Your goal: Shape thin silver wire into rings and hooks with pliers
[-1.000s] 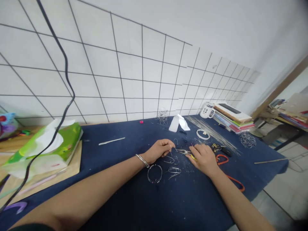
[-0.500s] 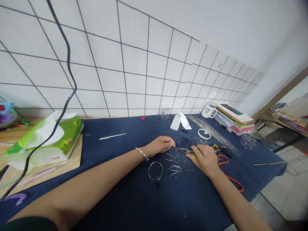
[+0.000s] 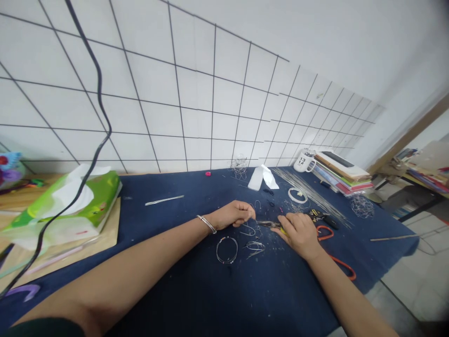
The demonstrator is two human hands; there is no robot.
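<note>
My left hand (image 3: 235,214) pinches a thin piece of wire (image 3: 254,216) between thumb and fingertips, just above the dark blue cloth. Wrapped around the handles of the pliers (image 3: 268,224), my right hand (image 3: 297,232) points their jaws left, at the wire. Whether the jaws grip the wire is too small to tell. Below the hands lie bent wire pieces (image 3: 255,247) and a beaded wire ring (image 3: 227,250). A small wire hook (image 3: 257,204) lies just beyond my left fingertips.
Long straight wires (image 3: 308,192), a white ring-shaped coil (image 3: 297,195) and black-handled pliers (image 3: 328,220) lie to the right. Orange handles (image 3: 342,267) sit beside my right forearm. A mug (image 3: 303,161) and stacked books (image 3: 342,173) stand at the back. Left is a green tissue pack (image 3: 70,201).
The plier jaws have shifted slightly down and left, close to my left fingertips. The wire in my left hand has changed angle. Both hands keep their grip.
</note>
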